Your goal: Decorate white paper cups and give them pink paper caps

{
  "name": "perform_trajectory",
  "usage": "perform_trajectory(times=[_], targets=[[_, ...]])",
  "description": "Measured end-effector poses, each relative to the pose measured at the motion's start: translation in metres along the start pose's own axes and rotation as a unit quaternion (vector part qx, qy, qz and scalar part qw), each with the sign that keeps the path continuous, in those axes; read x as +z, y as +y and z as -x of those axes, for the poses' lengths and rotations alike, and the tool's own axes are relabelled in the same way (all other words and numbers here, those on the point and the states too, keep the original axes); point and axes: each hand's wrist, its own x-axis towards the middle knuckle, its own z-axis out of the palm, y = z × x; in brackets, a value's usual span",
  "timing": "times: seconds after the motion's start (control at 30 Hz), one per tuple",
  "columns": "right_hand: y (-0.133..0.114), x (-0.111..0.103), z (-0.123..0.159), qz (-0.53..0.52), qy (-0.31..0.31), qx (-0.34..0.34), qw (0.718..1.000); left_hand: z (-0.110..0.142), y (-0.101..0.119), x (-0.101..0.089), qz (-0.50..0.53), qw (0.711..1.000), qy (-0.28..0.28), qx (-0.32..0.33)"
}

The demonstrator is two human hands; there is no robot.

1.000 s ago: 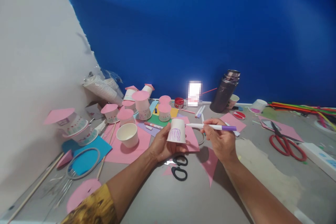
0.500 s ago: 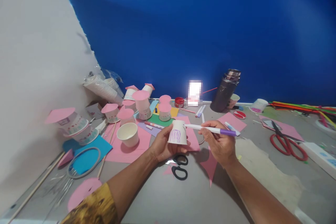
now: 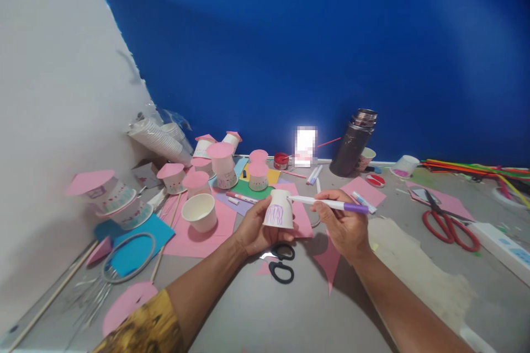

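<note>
My left hand [image 3: 253,230] grips a small white paper cup [image 3: 279,209], held upside down, with purple scribbled lines on its side. My right hand [image 3: 342,224] pinches a white marker with a purple cap [image 3: 331,203], lying almost level, its tip touching the cup's upper right edge. Both hands hover over a grey table [image 3: 265,309]. Black-handled scissors [image 3: 281,262] lie on the table just below the cup, partly hidden by my left hand.
Several cups with pink paper lids [image 3: 223,165] and an open white cup [image 3: 200,212] stand at left on pink and blue sheets. A stack of cups [image 3: 155,139] leans by the white wall. A dark flask [image 3: 353,143] stands behind. Red scissors [image 3: 449,226] lie right.
The marker has shifted slightly left, so its tip now meets the cup. The cup and my left hand have barely moved.
</note>
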Motion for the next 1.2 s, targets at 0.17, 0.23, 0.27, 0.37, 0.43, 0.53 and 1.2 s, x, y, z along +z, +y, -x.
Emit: perform_trajectory(times=[0.17, 0.23, 0.27, 0.37, 0.43, 0.53, 1.2], targets=[[0.0010, 0.0005, -0.0008, 0.008, -0.001, -0.004, 1.000, 0.0002, -0.0001, 0.0026, -0.008, 1.000, 0.013, 0.002], [0.0015, 0.0004, -0.0008, 0.012, 0.000, -0.003, 1.000, 0.0001, -0.0002, 0.0025, -0.011, 1.000, 0.017, 0.003], [0.0017, 0.0003, -0.0008, 0.012, -0.001, -0.001, 1.000, 0.0000, -0.0002, 0.0023, -0.011, 1.000, 0.016, 0.004], [0.0013, 0.0002, -0.0006, 0.010, 0.001, 0.004, 1.000, -0.0002, -0.0002, 0.0014, -0.009, 1.000, 0.010, 0.005], [0.0003, 0.0003, -0.0007, 0.010, 0.003, 0.001, 1.000, -0.0001, -0.0002, 0.0013, -0.007, 1.000, 0.008, 0.004], [-0.0012, 0.0004, -0.0012, 0.012, 0.008, -0.003, 1.000, 0.0000, -0.0003, 0.0017, -0.007, 1.000, 0.009, 0.004], [-0.0052, -0.0012, -0.0001, 0.008, -0.029, -0.010, 0.999, 0.0006, 0.0011, 0.0015, -0.008, 1.000, 0.019, 0.012]])
